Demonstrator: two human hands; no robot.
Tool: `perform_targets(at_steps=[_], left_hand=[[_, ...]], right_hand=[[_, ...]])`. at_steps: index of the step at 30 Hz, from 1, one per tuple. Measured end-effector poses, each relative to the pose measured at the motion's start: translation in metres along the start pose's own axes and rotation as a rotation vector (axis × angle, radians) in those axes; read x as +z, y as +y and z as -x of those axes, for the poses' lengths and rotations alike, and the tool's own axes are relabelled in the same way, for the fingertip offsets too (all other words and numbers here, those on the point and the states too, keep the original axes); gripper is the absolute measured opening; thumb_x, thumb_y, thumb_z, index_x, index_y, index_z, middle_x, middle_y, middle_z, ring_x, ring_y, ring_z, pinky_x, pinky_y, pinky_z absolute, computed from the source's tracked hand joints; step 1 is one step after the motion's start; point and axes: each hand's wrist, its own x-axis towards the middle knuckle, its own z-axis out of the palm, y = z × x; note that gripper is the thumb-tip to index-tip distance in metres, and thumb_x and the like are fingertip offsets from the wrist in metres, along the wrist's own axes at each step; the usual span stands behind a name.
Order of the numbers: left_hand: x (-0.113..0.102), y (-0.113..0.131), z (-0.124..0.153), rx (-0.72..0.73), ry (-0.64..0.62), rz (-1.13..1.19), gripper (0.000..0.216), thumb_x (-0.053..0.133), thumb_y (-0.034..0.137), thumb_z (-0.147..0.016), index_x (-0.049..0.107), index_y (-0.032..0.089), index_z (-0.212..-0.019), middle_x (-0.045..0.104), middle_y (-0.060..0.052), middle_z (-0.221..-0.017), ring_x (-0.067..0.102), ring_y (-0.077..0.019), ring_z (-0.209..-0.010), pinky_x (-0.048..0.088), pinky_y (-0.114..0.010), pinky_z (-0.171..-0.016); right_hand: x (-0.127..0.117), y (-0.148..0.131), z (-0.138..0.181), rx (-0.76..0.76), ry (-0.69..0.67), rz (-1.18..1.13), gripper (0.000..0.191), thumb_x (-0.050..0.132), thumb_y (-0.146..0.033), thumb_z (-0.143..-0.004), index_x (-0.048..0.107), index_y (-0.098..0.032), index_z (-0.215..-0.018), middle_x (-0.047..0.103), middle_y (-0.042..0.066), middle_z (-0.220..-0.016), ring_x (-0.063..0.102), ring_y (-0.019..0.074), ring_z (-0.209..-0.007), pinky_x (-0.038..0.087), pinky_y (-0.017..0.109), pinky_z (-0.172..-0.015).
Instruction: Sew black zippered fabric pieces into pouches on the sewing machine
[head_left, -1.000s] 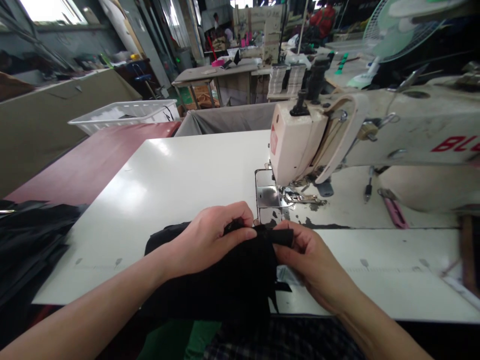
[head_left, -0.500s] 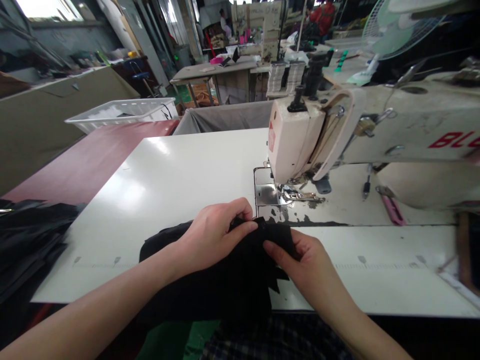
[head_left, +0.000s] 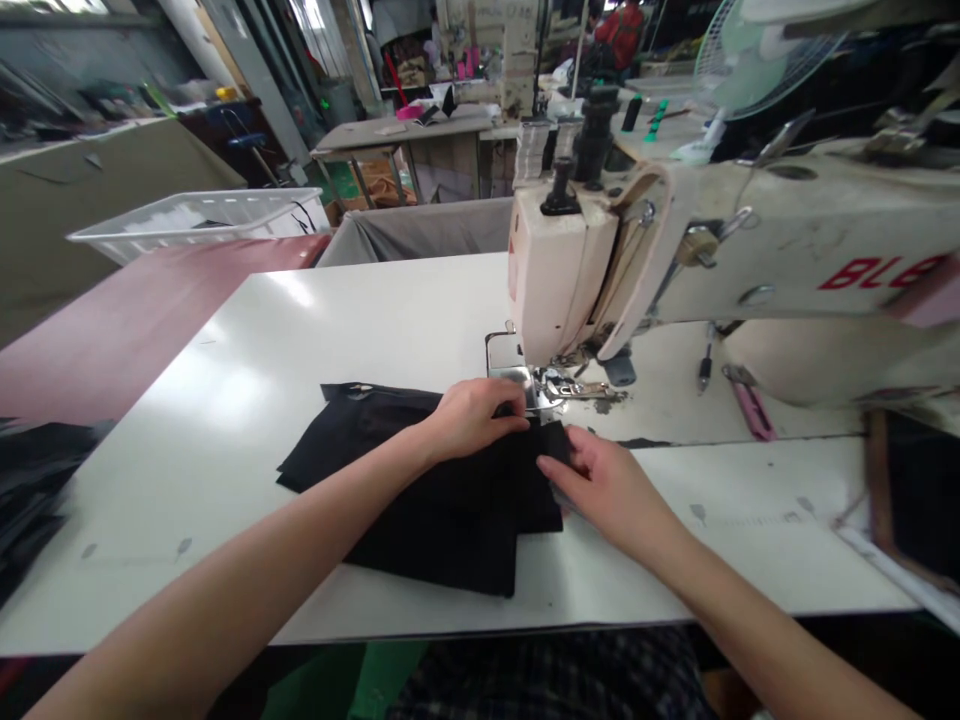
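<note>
The left hand [head_left: 474, 420] and right hand [head_left: 616, 490] both pinched black cloth [head_left: 450, 520] on the bench [head_left: 375, 315], lower centre of the frame.

2 hands [head_left: 478, 418] [head_left: 619, 488] (1 pair), 1 basket [head_left: 217, 234], 1 fan [head_left: 750, 62]

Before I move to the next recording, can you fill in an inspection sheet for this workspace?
Surface: white tabletop, with faint ruler-like markings near the front edge.
Job's things: black cloth, lying flat in front of the sewing machine.
Clutter: pink-handled tool right of the needle area; dark material at far left.
Hands: left hand and right hand both pinch the cloth.
Cables: nothing seen for certain.
Surroundings: white basket, fan, person in red behind.
</note>
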Motion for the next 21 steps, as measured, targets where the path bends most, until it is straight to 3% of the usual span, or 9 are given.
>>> perform_targets(at_steps=[2,4,7,10,16,21], left_hand=[[0.007,0.001,-0.006,-0.035,0.026,0.000,0.011,0.061,0.028,-0.081,0.061,0.018,-0.077,0.060,0.002,-0.079,0.050,-0.0122,-0.067,0.034,-0.023,-0.061],[0.007,0.003,-0.010,-0.061,0.028,0.005,0.010,0.064,0.027,-0.079,0.061,0.018,-0.074,0.059,0.003,-0.075,0.049,-0.0124,-0.066,0.034,-0.023,-0.060],[0.003,0.006,-0.015,-0.092,0.016,0.013,0.010,0.065,0.026,-0.076,0.060,0.019,-0.071,0.059,0.003,-0.071,0.050,-0.0127,-0.065,0.033,-0.023,-0.060],[0.002,0.008,-0.016,-0.121,0.007,0.005,0.012,0.066,0.027,-0.075,0.059,0.019,-0.070,0.059,0.003,-0.070,0.050,-0.0128,-0.064,0.033,-0.024,-0.059],[0.007,0.008,-0.015,-0.069,0.094,-0.027,0.007,0.062,0.021,-0.074,0.057,0.018,-0.071,0.060,0.000,-0.077,0.055,-0.0153,-0.073,0.038,-0.025,-0.067],[0.007,0.004,-0.017,-0.074,0.089,-0.005,0.008,0.064,0.018,-0.071,0.057,0.018,-0.069,0.060,0.001,-0.072,0.055,-0.0150,-0.070,0.038,-0.025,-0.064]], right_hand=[[-0.018,0.003,-0.003,-0.191,0.125,0.372,0.025,0.057,-0.038,-0.086,0.064,-0.017,-0.098,0.062,0.002,-0.064,0.060,0.0228,-0.063,0.051,0.037,-0.061],[-0.028,0.004,-0.005,-0.471,0.179,0.607,0.029,0.055,-0.033,-0.089,0.063,-0.015,-0.110,0.066,0.011,-0.089,0.062,0.0274,-0.086,0.052,0.044,-0.076],[-0.029,0.008,-0.006,-0.719,0.024,0.695,0.035,0.052,-0.025,-0.091,0.057,-0.010,-0.123,0.061,0.016,-0.119,0.055,0.0283,-0.113,0.046,0.048,-0.098],[-0.023,0.014,-0.006,-0.699,-0.065,0.719,0.040,0.052,-0.022,-0.090,0.054,-0.007,-0.127,0.058,0.017,-0.127,0.051,0.0288,-0.120,0.044,0.050,-0.105],[-0.021,0.017,-0.005,-0.681,-0.061,0.760,0.043,0.050,-0.021,-0.090,0.054,-0.003,-0.128,0.056,0.019,-0.130,0.049,0.0303,-0.123,0.044,0.052,-0.105],[-0.021,0.017,-0.004,-0.669,-0.071,0.779,0.045,0.048,-0.022,-0.090,0.051,-0.005,-0.132,0.054,0.016,-0.134,0.045,0.0280,-0.127,0.041,0.049,-0.109]])
